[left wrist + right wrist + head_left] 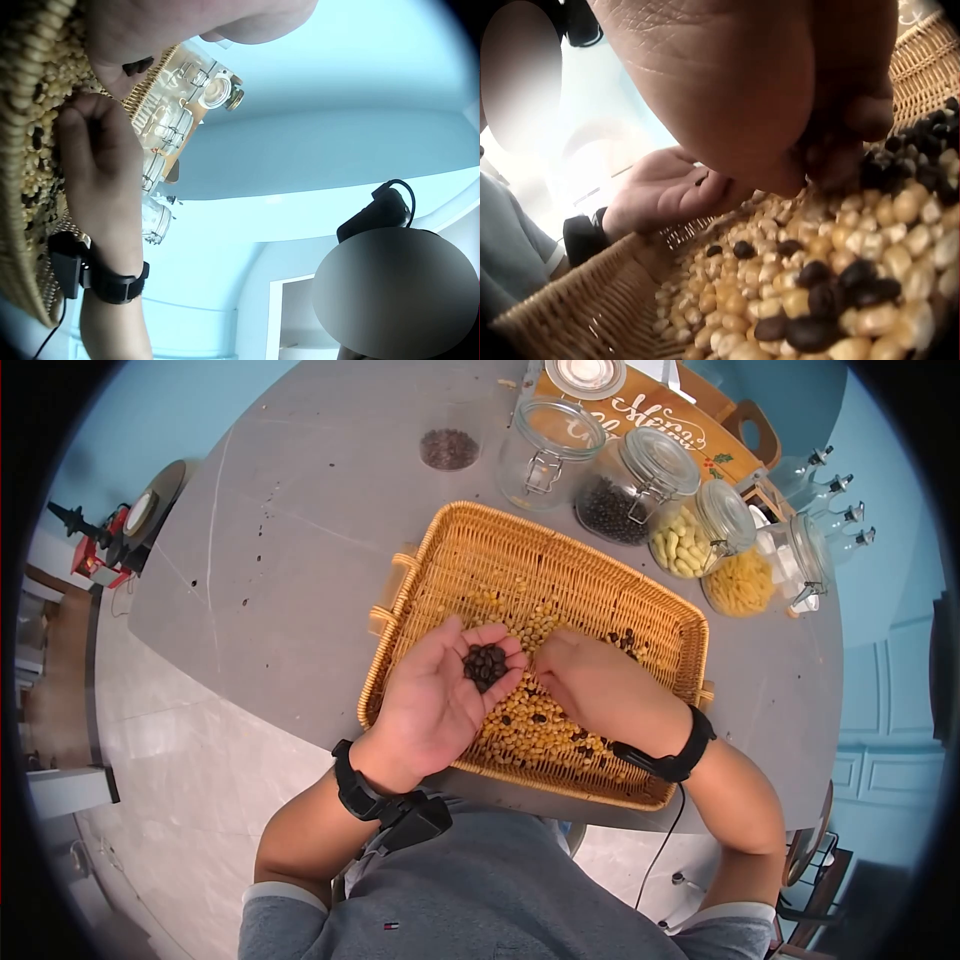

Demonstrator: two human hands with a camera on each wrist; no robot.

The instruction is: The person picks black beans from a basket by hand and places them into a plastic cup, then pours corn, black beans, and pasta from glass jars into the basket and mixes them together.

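My left hand (430,700) is held palm up over the wicker basket (500,550), a small heap of dark beans (485,666) resting on its palm and fingers. Beside it, my right hand (615,685) reaches down with curled fingers, thumb and forefinger close together at the corn kernels (530,742). Its fingertips are mostly hidden, and I cannot tell whether they hold a bean. More dark beans (814,331) lie scattered among the yellow kernels, with a thicker cluster (919,146) past the right hand.
Behind the basket stand clip-top glass jars: an empty one (535,475), one with dark beans (612,510), one with pale peanut-like pieces (685,545) and one with pasta (740,585). A clear cup (450,448) of dark bits stands on the grey table (290,560) at the far left.
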